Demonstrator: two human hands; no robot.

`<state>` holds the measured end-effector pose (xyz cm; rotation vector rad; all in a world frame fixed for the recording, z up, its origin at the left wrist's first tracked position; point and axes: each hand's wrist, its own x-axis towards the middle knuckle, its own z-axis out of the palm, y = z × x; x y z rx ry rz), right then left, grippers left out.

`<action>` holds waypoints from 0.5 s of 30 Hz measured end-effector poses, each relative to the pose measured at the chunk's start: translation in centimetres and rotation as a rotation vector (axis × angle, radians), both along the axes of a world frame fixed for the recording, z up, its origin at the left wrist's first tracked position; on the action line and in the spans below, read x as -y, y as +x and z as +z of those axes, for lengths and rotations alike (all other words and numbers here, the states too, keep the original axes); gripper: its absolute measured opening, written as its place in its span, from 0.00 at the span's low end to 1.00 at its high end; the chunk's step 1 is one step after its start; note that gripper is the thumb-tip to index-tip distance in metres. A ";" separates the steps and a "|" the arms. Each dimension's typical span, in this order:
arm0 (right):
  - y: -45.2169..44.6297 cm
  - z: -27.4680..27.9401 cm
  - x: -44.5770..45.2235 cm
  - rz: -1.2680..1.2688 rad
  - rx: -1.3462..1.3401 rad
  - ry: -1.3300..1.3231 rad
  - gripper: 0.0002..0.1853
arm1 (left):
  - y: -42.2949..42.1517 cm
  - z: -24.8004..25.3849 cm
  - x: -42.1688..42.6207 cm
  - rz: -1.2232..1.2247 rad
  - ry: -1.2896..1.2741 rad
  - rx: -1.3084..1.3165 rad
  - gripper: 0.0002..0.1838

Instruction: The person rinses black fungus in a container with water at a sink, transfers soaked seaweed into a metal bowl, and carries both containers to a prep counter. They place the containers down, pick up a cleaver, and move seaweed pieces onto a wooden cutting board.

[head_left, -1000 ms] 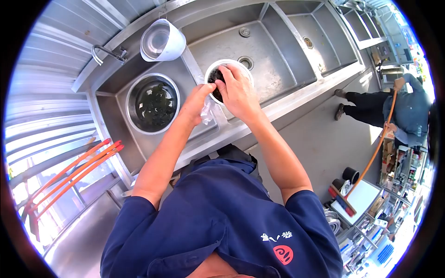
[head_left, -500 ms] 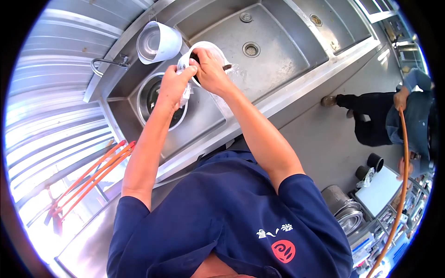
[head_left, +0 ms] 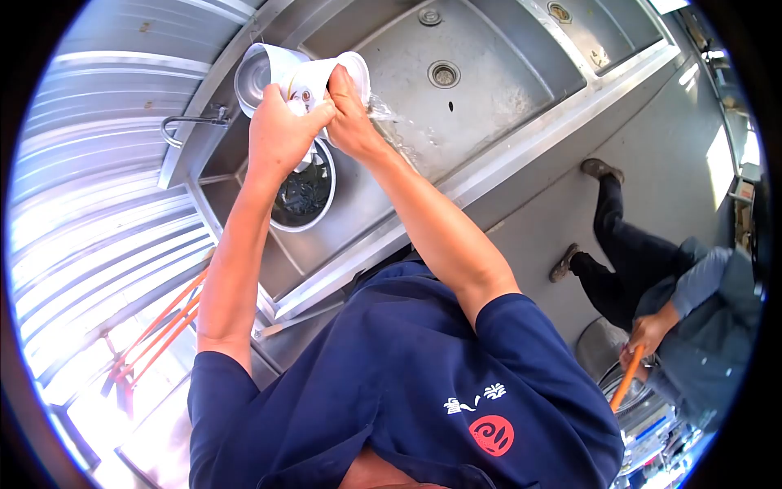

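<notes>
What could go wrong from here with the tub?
The tipped white tub, held between left hand and right hand, might slip into the bowl. It may also bump the white container close beside it. A dark bit lies near the drain, so it could wash in.

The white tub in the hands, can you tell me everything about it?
The white tub looks like smooth plastic, with rounded sides and a small brown mark. It is tipped over, held by the left hand and right hand above the sink. Its inside is hidden. A white bucket shows right beside it, maybe touching.
</notes>
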<state>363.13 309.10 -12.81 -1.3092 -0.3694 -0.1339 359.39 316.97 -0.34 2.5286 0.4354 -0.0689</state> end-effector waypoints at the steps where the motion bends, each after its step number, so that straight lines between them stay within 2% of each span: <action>1: 0.0 0.3 0.0 -0.031 0.005 0.038 0.11 | 0.2 0.2 0.2 -0.014 0.025 0.025 0.37; 2: 0.0 0.1 -0.3 -0.033 0.001 0.038 0.11 | 0.4 0.3 0.5 -0.027 0.050 0.050 0.39; 6: 1.1 -0.5 -1.3 0.063 -0.159 0.337 0.11 | 1.3 1.3 1.7 -0.052 0.146 0.009 0.39; 8: 0.7 -0.6 -1.0 0.081 -0.194 0.381 0.11 | 1.3 1.4 2.2 -0.078 0.193 0.013 0.37; 11: -0.1 1.3 -0.3 0.070 -0.215 0.497 0.15 | 1.2 1.4 2.7 -0.090 0.218 0.028 0.37; 13: -0.3 2.3 0.4 0.214 -0.383 0.765 0.21 | 1.2 1.7 3.1 -0.087 0.222 0.026 0.37; 15: -0.3 2.3 0.6 0.216 -0.387 0.752 0.20 | 1.0 1.6 3.3 -0.084 0.224 0.025 0.38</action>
